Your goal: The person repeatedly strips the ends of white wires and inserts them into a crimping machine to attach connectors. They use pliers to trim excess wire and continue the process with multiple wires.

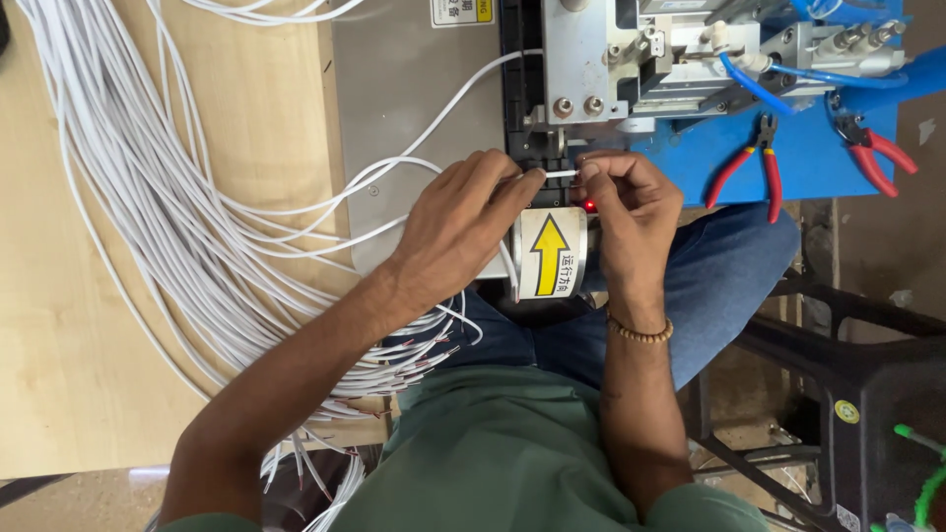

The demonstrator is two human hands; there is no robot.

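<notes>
A large bundle of white wires, too many to count, spreads over the left part of the pale wooden surface and hangs off its near edge, where the stripped ends gather by the person's lap. One grey metal plate lies next to the wood, and several wires loop across it toward the middle.

The left hand is curled, thumb and forefinger pinched shut on one thin white wire. That short stretch of wire runs level between the two hands, just in front of the one metal machine at the far edge. The right hand is also nearly closed, its fingertips pinching the other end of the same wire; a bead bracelet circles that wrist. Below the wire, between the hands, sits one white label with a yellow arrow pointing toward the machine, and a small red light glows beside it.

Right of the machine, a blue surface carries two red-handled pliers, one pair nearer the hands and a second pair at the right edge. One blue hose curves off the machine. A black stool frame stands on the floor at the right.
</notes>
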